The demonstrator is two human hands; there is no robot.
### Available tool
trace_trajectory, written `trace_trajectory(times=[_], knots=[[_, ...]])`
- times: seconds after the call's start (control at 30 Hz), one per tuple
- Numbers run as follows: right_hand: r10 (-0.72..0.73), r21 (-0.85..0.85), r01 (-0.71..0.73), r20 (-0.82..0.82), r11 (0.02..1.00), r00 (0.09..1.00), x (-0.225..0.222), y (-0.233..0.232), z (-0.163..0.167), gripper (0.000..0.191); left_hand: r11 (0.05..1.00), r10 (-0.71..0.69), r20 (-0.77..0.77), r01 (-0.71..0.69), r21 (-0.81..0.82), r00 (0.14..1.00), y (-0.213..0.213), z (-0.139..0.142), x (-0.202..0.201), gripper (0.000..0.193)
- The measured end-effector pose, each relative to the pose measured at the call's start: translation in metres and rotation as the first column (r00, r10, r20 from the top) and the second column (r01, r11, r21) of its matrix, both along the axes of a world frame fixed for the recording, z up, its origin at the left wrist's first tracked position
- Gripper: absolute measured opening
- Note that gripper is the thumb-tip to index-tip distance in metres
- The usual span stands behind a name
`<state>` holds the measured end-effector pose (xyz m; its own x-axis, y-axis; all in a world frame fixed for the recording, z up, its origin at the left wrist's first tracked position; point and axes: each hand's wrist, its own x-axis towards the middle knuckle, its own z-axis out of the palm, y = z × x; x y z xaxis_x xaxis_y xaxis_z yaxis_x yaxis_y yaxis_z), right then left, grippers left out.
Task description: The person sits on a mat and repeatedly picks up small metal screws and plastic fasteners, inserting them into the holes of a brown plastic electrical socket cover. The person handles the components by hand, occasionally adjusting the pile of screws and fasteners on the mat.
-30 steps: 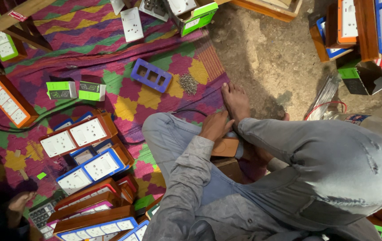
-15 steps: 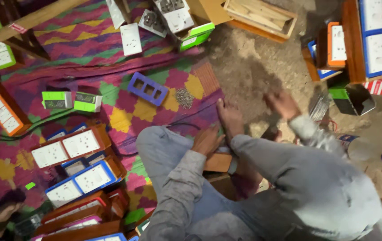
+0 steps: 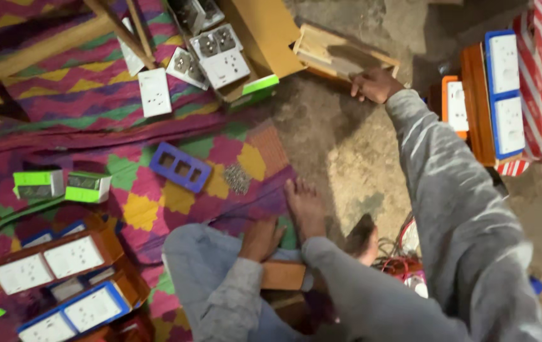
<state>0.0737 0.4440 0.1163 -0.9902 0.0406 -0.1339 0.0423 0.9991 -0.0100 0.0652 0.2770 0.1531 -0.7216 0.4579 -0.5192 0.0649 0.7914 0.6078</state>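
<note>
Since half a second ago the right hand (image 3: 375, 85) has stretched far forward; its fingers curl over the near edge of a shallow wooden box (image 3: 340, 56) on the dirt floor. The left hand (image 3: 259, 239) rests, fingers loosely bent, on a small wooden block (image 3: 283, 275) at the lap. A brown cardboard flap (image 3: 267, 31) lies just left of the box, with a green packet (image 3: 257, 90) below it.

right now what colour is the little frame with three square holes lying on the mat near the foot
The frame is blue-violet, lying on the bright zigzag mat; the head view shows it best.
</note>
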Motion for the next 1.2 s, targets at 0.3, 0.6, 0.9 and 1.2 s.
trace_trajectory(times=[0.3,0.6,0.9,1.2], knots=[[0.007,-0.034,-0.011,-0.117,0.999,0.993,-0.027,0.010,0.008,0.043,1.000,-0.001,0.068,0.001,-0.007,0.998,0.015,-0.028,-0.036,0.040],[-0.049,-0.063,0.052,0.053,0.997,0.997,-0.033,-0.002,-0.029,0.037,1.000,-0.003,0.014,0.003,0.012,1.000,0.005,-0.028,-0.040,0.040],[-0.174,-0.691,0.205,0.115,0.693,0.978,-0.041,0.051,0.007,0.026,0.996,-0.082,-0.093,0.083,0.016,0.992,0.005,-0.030,-0.020,0.039],[0.035,-0.592,-0.122,-0.155,0.797,0.987,-0.015,0.023,0.011,0.028,0.991,-0.124,-0.114,0.117,-0.068,0.986,0.008,-0.027,-0.006,0.044]])
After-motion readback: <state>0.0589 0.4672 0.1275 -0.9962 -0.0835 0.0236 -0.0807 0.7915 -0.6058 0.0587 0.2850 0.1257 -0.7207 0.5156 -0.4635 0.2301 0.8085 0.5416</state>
